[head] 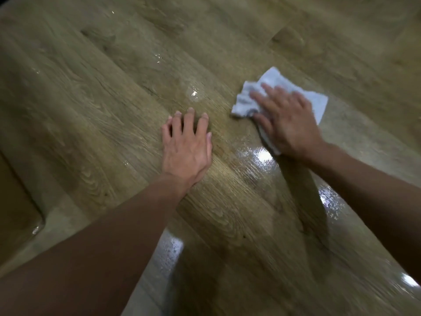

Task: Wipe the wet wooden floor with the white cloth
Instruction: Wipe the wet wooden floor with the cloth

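The right hand [288,120] presses flat, spread fingers on the white cloth [276,84] at the far right of the wooden floor [95,92], the left hand [186,144] rests flat and empty, and shiny wet patches [262,156] nearby look still unwiped.

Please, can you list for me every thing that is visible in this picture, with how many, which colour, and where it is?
white cloth: one, white, crumpled, on the floor at upper right, under the right hand.
wooden floor: one, brown planks, fills the view.
wet patches: several, shiny, mostly centre and lower right.
small puddle: one, clear, just ahead of the left hand.
dark shape: one, dark brown, lower left edge; cannot tell what it is.
left hand: one, centre, flat on the floor, fingers spread.
right hand: one, upper right, pressing flat on the cloth, blurred.
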Demonstrator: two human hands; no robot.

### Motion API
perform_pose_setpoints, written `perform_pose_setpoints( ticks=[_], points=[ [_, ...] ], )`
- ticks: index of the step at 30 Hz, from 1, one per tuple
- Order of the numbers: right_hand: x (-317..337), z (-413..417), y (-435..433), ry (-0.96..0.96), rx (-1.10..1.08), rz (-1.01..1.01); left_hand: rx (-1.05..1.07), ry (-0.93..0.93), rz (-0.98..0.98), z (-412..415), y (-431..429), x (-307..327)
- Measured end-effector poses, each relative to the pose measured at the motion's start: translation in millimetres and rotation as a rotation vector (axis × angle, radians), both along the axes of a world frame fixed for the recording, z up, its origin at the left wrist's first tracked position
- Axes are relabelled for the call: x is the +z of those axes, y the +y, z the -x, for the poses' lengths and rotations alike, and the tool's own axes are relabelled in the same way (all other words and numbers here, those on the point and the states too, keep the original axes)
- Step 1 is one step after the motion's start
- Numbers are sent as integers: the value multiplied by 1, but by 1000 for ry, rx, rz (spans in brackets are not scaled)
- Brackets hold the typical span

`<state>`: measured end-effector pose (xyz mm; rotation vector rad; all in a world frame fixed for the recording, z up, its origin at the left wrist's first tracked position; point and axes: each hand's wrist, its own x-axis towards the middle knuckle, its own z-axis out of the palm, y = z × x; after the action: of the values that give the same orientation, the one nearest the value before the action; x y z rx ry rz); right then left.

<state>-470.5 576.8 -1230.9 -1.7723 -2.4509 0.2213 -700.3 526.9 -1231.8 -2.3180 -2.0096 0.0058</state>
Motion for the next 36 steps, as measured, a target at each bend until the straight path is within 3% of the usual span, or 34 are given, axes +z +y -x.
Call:
perform_pose_setpoints(
  ticks=[3, 6, 12, 15, 21, 24, 28, 33, 36],
  points=[
    [-4, 1, 38, 38, -224, -8, 13, -50, -15, 2, 0, -3],
    [-2, 23, 30, 68, -289, 14, 13, -88, -43, 4, 0, -6],
    [3, 47, -52, 44, 93, 39, 50, -191, -75, 4, -1, -6],
    [6, 35, -19, 0, 211, 38, 55, -231, -65, 5, -1, -5],
    [8, 84, 66, 73, 111, 58, 63, -267, -45, 4, -1, 3],
    [10, 118, 53, 150, 272, 137, 87, -298, -81, 5, -2, 6],
    [15, 125, 70, 113, 489, 178, 110, -312, -126, 5, -3, 6],
    [26, 152, 132, 121, 247, 123, 86, -335, -83, 7, -2, 6],
    [27, 200, 115, 142, 319, 245, 94, -333, -58, 7, -1, 8]
  ],
)
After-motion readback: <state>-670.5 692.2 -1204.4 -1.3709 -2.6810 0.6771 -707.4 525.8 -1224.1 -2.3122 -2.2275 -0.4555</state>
